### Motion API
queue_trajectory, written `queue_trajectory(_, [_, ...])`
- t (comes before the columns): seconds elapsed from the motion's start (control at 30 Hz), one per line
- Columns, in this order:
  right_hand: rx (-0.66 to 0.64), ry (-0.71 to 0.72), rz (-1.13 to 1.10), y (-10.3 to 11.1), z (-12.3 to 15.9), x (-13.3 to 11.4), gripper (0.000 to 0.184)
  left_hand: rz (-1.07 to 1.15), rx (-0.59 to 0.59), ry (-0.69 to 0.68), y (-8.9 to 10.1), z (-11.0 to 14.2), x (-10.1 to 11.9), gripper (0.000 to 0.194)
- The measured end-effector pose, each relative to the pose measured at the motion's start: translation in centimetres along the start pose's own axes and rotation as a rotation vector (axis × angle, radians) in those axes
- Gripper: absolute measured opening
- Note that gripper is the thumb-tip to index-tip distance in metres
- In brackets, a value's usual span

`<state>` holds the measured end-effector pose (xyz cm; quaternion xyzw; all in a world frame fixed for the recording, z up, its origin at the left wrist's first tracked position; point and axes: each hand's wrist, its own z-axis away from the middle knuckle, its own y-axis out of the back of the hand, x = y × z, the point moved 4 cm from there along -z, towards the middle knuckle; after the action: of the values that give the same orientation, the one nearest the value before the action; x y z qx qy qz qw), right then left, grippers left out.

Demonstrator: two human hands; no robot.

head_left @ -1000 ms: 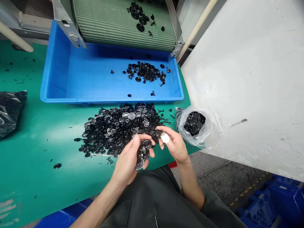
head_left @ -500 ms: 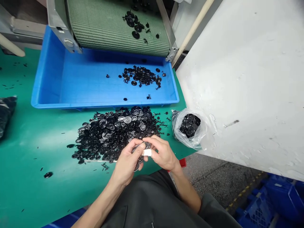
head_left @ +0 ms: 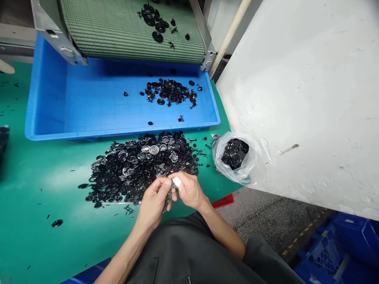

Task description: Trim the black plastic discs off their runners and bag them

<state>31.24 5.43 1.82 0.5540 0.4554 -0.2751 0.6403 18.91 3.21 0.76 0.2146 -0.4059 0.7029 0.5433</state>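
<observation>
My left hand (head_left: pixel 154 201) is curled round a small stack of black round plastic discs (head_left: pixel 167 197) at the near edge of the green table (head_left: pixel 44 185). My right hand (head_left: pixel 188 190), with white tape on one fingertip, is closed in a pinch against that stack, touching the left hand. Just beyond both hands lies a big heap of black discs (head_left: pixel 139 161) with bits of sprue among them.
A blue tray (head_left: pixel 89 98) holding a few black parts sits behind the heap, under a green conveyor belt (head_left: pixel 124 27) carrying more. A clear bag of discs (head_left: pixel 233 156) lies right of the heap. A white wall (head_left: pixel 302 98) stands to the right; blue crates (head_left: pixel 340 252) rest on the floor.
My right hand came in from beside the bag and joined my left hand over the stack. Both hands shifted slightly left and nearer. The view panned down and left.
</observation>
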Motion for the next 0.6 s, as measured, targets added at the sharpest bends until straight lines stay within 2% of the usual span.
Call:
queue_trajectory(0.13, [0.076, -0.162, 0.149, 1.1, -2.4, 1.2, 0.039, 0.077, 0.040, -0.047, 0.9, -0.7, 0.1, 0.027])
queue_trajectory(0.23, [0.046, -0.284, 0.359, 1.5, -4.7, 2.2, 0.032, 0.217, 0.047, -0.052, 1.7, -1.0, 0.6, 0.034])
queue_trajectory(0.3, [0.032, -0.305, 0.404, 1.2, -5.7, 2.7, 0.025, 0.320, 0.023, -0.039, 1.9, -1.0, 1.1, 0.032])
queue_trajectory(0.37, [0.074, -0.291, 0.338, 1.0, -6.0, 2.9, 0.021, 0.423, -0.001, -0.023, 1.8, -1.0, 1.6, 0.027])
queue_trajectory(0.47, [0.144, -0.220, 0.120, 1.2, -5.3, 2.8, 0.022, 0.518, -0.003, 0.016, 1.5, -1.1, 2.2, 0.029])
queue_trajectory(0.6, [0.197, -0.065, -0.085, 2.7, -3.6, 1.4, 0.022, 0.499, 0.002, 0.057, 1.2, -1.5, 2.5, 0.028])
